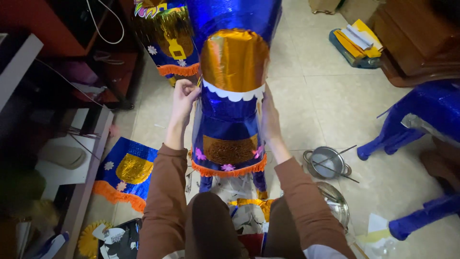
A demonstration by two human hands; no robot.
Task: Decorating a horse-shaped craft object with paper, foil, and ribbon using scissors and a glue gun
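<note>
Head view, looking down over brown sleeves to a tiled floor (326, 105). Centre: tall blue foil paper figure (230, 120), upright between the knees, bearing a gold foil panel (234, 60) edged below with white scalloped trim (234, 95), and lower down a gold rectangle above orange fringe (229, 171). Left hand (183, 98) raised at the figure's left edge, fingertips pinched on the edge just beside the white trim. Right hand (269, 117) flat along the figure's right side, fingers extended and pressed against the foil; thumb hidden behind the figure. Behind, upper left: second blue figure with orange fringe (170, 43). Lower left on the floor: flat blue panel with gold patch (127, 170). Right of the knees: small metal pot with sticks across it (327, 163), a metal lid (335, 201) nearer. Far right: blue foil legs of another figure (412, 120). Upper right: stack of yellow paper (357, 43).
</note>
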